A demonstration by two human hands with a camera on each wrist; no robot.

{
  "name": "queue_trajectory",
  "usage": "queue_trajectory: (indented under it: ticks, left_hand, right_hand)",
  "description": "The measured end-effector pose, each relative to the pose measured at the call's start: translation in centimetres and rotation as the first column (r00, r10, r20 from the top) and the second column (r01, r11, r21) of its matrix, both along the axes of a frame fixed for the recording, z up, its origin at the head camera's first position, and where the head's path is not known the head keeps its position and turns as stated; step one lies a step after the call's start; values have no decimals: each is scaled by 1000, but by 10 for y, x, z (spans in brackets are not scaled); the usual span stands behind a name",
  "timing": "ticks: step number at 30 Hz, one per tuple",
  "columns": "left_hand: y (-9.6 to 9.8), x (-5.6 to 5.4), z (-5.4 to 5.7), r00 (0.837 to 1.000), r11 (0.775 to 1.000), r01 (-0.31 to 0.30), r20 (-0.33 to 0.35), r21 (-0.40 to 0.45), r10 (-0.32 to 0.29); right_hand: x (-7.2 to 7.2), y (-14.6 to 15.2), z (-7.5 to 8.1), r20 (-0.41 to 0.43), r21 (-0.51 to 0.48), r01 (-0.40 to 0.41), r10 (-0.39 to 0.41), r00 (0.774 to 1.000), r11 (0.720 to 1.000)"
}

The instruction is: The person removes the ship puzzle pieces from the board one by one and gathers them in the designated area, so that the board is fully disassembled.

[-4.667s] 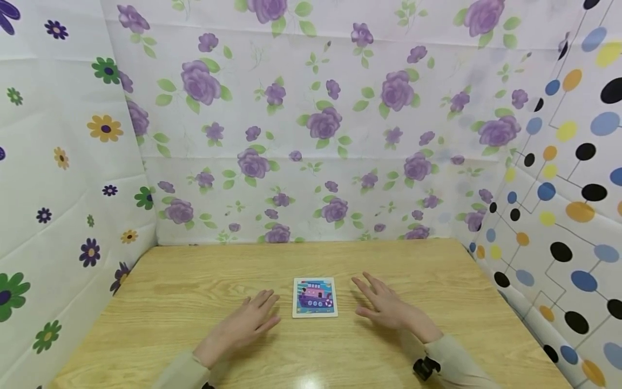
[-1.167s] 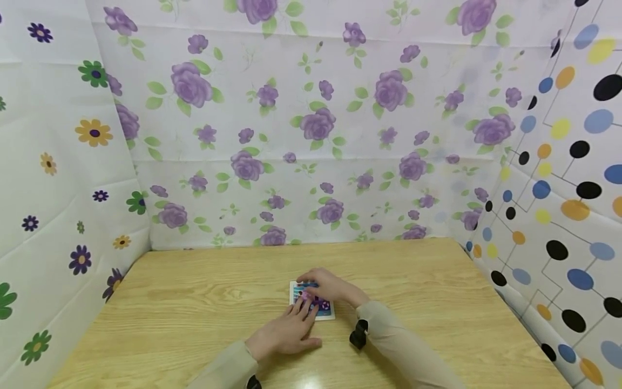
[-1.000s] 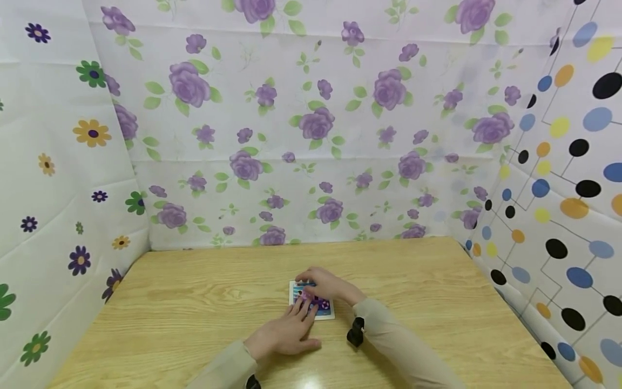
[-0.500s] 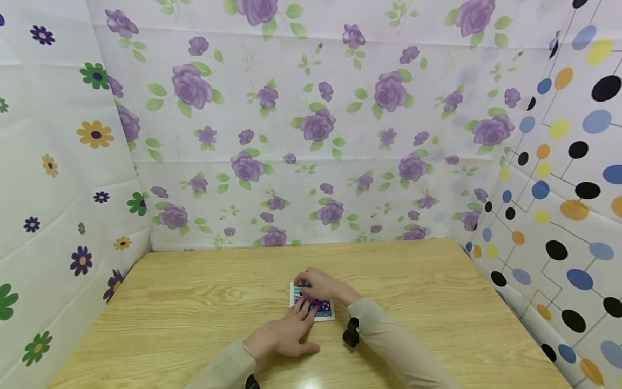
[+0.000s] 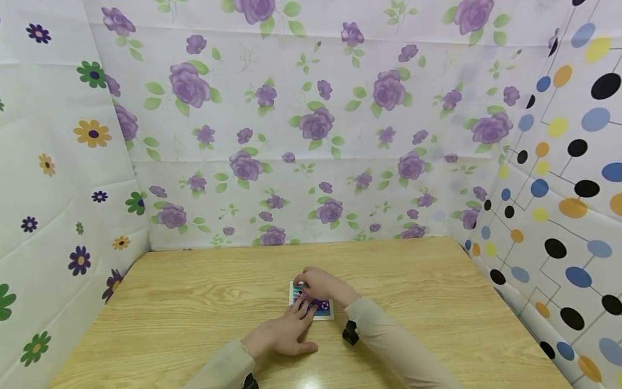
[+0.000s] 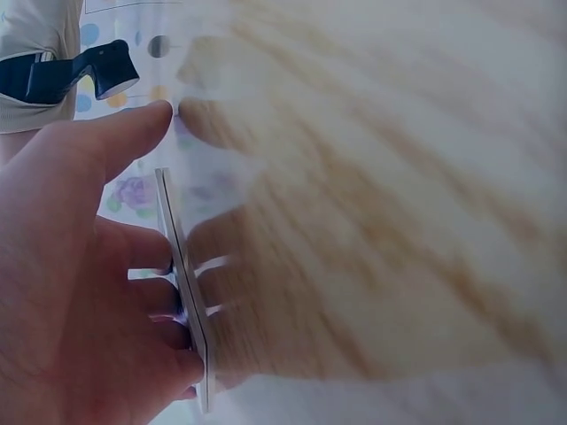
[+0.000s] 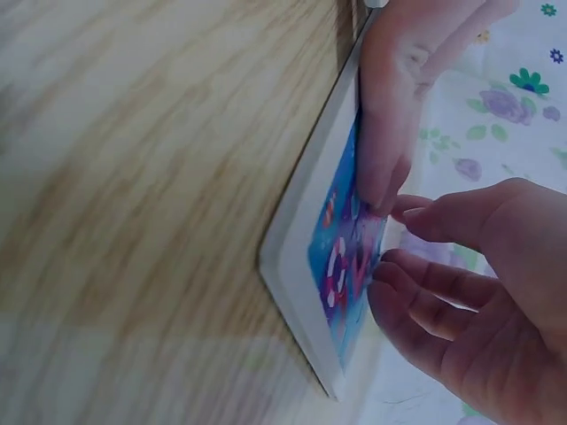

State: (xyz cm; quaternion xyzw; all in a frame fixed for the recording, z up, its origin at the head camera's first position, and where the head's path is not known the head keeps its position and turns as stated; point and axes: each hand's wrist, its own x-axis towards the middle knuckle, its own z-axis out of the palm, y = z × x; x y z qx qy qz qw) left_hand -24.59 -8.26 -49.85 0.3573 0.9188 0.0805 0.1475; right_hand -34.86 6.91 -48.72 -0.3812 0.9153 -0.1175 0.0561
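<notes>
A small square picture board (image 5: 324, 313) with a white frame and a purple boat on blue lies flat on the table. My left hand (image 5: 286, 332) reaches in from the near side, its straight fingers resting on the picture; in the left wrist view, the board's edge (image 6: 188, 292) shows beside those fingers, and the thumb stands apart. From the right, my right hand (image 5: 322, 285) bends over the far part of the board. In the right wrist view, its curled fingertips (image 7: 383, 270) and thumb come close together at the picture's surface; I cannot tell whether they pinch anything.
The wooden table (image 5: 204, 302) has floral sheeting (image 5: 291, 178) along its far edge. A flower-printed sheet (image 5: 44, 178) hangs on the left and a dotted sheet (image 5: 573, 216) on the right. A black wrist device (image 5: 350, 333) sits at my right cuff.
Both hands have come from either side of the board onto its picture. Over the last second the right fingers have curled a little more at the far part; the left hand has barely moved.
</notes>
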Motion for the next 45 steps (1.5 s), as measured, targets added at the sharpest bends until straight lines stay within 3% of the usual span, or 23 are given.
queue_trajectory:
  ticks: [12, 15, 17, 19, 21, 23, 25, 34, 41, 45]
  left_hand:
    - [4, 5, 4, 1000, 1000, -13, -16, -18, 13]
    - [5, 4, 5, 1000, 1000, -18, -3, -18, 18]
    - [4, 4, 6, 1000, 1000, -20, 11, -17, 21]
    - [4, 4, 6, 1000, 1000, -20, 20, -17, 20]
    - [3, 4, 5, 1000, 1000, -20, 20, -13, 20]
    - [2, 3, 4, 1000, 1000, -18, 17, -9, 18]
    - [1, 3, 2, 1000, 1000, -17, 14, -3, 17]
    - [2, 2, 0, 1000, 1000, -21, 22, -9, 21]
    - [0, -1, 2, 999, 1000, -9, 45, 5, 9]
    - [-1, -2, 3, 997, 1000, -5, 71, 2, 5]
  right_hand:
    - [0, -10, -7, -44, 47, 40, -38, 998, 998]
    - [-4, -8, -11, -11, -7, 46, -46, 999, 999]
    - [-7, -5, -13, 54, -102, 67, -62, 997, 993]
    - [-9, -1, -15, 152, -230, 112, -78, 985, 967]
    - [-10, 3, -16, 248, -355, 155, -67, 966, 922]
    - [-11, 7, -17, 310, -427, 182, -46, 950, 886]
    - [-11, 9, -17, 330, -453, 185, -29, 944, 872]
    - [-12, 7, -19, 312, -403, 168, -38, 949, 900]
    - [-10, 3, -12, 256, -344, 120, -30, 966, 931]
    - [-10, 1, -15, 283, -310, 117, -26, 959, 944]
